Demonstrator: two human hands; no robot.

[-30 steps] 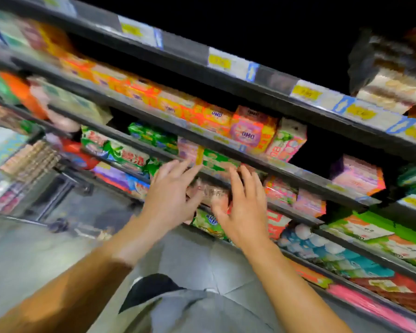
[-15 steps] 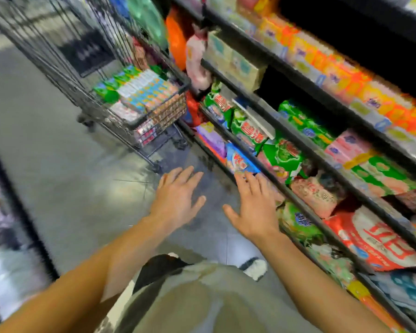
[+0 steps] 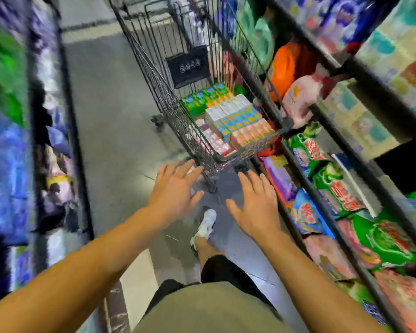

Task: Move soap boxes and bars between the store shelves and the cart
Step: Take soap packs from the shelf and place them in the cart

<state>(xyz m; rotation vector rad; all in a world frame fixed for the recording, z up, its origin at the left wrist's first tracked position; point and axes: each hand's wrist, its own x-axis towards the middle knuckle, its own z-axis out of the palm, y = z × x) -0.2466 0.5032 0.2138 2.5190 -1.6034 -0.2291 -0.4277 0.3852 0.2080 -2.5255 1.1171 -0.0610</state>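
Soap boxes (image 3: 235, 121) sit packed in rows in the near end of the wire cart (image 3: 154, 75), up at twelve o'clock from the person. Both hands reach toward it, palms down and holding nothing: the left hand (image 3: 174, 188) with fingers (image 3: 178, 168) spread apart, the right hand (image 3: 257, 205) likewise splayed. At three o'clock run the store shelves (image 3: 327, 217), crowded with green and red bags. A white shoe (image 3: 205, 224) steps on the grey floor (image 3: 111, 116).
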